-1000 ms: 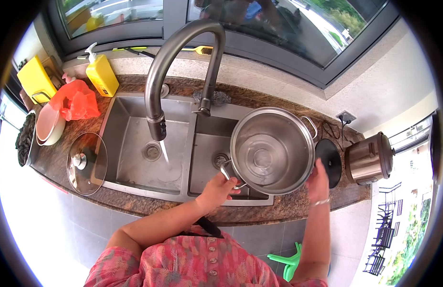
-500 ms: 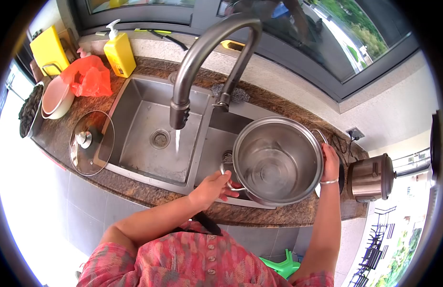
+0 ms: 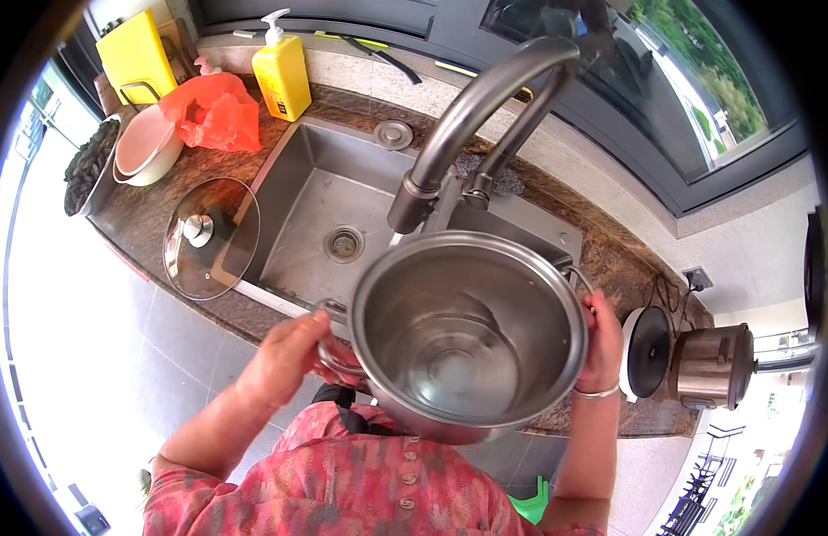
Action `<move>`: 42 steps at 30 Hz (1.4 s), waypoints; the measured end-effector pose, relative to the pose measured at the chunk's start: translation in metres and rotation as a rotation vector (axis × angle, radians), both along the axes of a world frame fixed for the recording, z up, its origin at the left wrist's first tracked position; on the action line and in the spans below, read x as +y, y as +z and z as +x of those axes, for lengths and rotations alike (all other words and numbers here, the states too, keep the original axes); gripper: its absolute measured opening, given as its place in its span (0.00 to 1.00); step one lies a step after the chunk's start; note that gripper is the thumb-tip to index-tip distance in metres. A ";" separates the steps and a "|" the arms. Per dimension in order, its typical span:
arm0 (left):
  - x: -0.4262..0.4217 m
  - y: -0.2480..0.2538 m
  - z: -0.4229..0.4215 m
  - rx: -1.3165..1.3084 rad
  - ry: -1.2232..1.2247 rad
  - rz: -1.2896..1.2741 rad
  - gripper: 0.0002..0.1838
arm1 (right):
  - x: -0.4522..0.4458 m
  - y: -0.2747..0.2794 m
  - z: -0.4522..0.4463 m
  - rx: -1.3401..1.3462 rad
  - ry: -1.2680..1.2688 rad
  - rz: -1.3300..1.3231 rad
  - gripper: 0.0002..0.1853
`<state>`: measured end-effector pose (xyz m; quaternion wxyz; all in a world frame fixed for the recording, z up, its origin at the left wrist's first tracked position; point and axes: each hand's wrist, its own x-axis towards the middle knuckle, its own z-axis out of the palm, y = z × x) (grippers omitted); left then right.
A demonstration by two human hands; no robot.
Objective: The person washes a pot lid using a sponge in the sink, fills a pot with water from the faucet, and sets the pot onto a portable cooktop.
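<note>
A large stainless steel pot is held up in front of my body, over the near edge of the sink. Some clear water seems to lie in its bottom. My left hand is closed round the loop handle on its left side. On the opposite side, my right hand, with a bangle at the wrist, grips the other handle. Just beyond the pot's rim stands the curved faucet, a bit of its running stream showing under the spout. The pot hides most of the right basin of the sink.
A glass lid rests at the sink's left edge. Behind it are nested bowls, a red plastic bag and a yellow pump bottle. An induction cooktop and a metal cooker stand to the right.
The pot has come up closer to my body and to the left, with both hands still on its handles. The view has shifted too, so the faucet and sink appear further right.
</note>
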<state>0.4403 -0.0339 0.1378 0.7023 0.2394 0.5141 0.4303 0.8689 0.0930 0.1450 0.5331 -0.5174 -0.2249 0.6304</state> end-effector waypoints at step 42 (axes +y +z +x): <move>0.128 0.074 0.043 0.940 -0.463 0.781 0.31 | -0.073 -0.062 -0.110 -0.211 -0.369 0.199 0.22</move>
